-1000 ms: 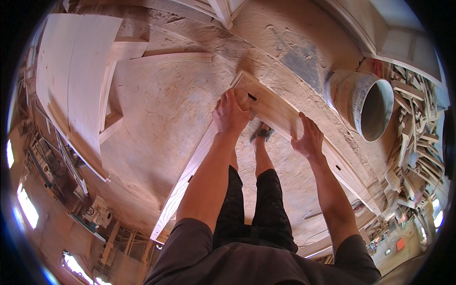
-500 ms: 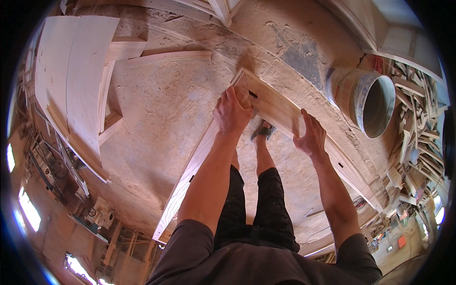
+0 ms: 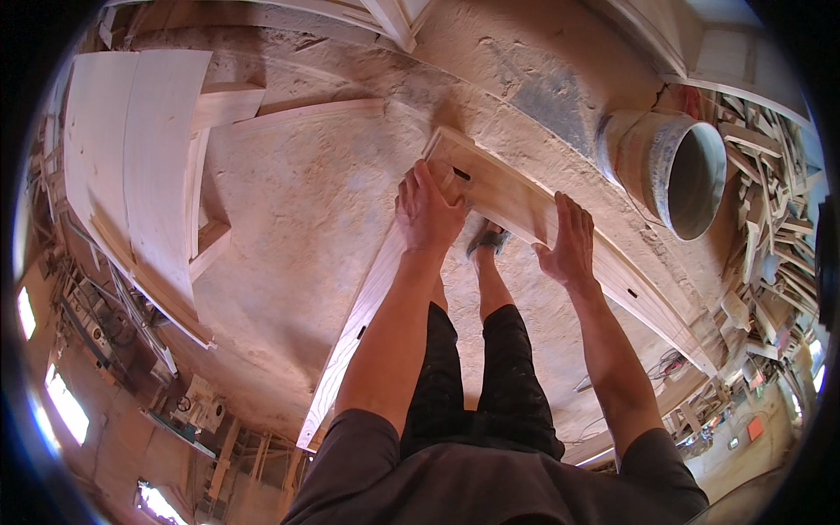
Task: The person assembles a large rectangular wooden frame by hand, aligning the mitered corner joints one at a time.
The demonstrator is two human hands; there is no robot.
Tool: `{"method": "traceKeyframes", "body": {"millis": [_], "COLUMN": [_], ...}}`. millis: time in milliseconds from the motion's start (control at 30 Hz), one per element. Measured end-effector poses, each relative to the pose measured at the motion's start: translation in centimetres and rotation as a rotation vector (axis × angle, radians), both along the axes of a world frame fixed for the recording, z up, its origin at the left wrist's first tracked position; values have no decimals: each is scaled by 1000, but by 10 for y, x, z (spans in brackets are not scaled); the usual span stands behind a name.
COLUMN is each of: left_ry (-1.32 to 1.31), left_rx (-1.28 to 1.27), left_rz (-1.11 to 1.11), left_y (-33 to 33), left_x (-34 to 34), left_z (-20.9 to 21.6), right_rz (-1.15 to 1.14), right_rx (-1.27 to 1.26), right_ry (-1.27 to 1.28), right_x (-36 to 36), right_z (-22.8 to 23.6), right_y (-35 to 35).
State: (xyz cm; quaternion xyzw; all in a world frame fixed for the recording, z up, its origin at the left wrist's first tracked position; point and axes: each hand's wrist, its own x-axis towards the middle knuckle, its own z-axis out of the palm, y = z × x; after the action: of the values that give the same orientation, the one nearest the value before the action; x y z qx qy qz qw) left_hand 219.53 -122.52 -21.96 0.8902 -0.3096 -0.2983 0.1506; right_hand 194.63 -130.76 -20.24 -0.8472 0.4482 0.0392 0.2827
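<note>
Two long pale wooden boards meet at a corner at the far middle, forming a V around my legs. My left hand [image 3: 429, 210] is closed at that corner, its fingers wrapped over the end of the left board [image 3: 363, 302]. My right hand [image 3: 569, 241] grips across the right board [image 3: 499, 188] partway along, fingers over its far edge and thumb at its near edge. A dark slot shows in the right board's face close to the corner, and another lies farther down. My left palm hides part of the joint.
A large pale panel [image 3: 166, 157] on a wooden frame stands at the left. To the right, an open drum [image 3: 691, 179] lies tipped beside a heap of wood offcuts [image 3: 779, 254]. My sandalled foot [image 3: 487, 241] is just under the right board. Another wooden frame [image 3: 398, 26] stands at the far edge.
My view has turned slightly, so the surroundings shift a little in the picture. Both hands keep nearly the same places on the boards.
</note>
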Motion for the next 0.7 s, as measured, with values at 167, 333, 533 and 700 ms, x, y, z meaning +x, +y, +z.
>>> {"method": "traceKeyframes", "body": {"millis": [167, 333, 533, 700], "left_ry": [61, 144, 212, 184], "left_rx": [-21, -147, -75, -41], "left_rz": [-44, -47, -17, 8], "left_y": [2, 22, 61, 63], "left_x": [6, 14, 20, 18], "left_z": [5, 4, 4, 1], "right_rz": [-5, -36, -37, -123], "right_rx": [-34, -106, -151, -28], "right_ry": [-14, -92, -138, -62], "right_x": [-1, -1, 5, 11], "right_z": [0, -7, -16, -17], "right_y": [2, 7, 9, 10]}}
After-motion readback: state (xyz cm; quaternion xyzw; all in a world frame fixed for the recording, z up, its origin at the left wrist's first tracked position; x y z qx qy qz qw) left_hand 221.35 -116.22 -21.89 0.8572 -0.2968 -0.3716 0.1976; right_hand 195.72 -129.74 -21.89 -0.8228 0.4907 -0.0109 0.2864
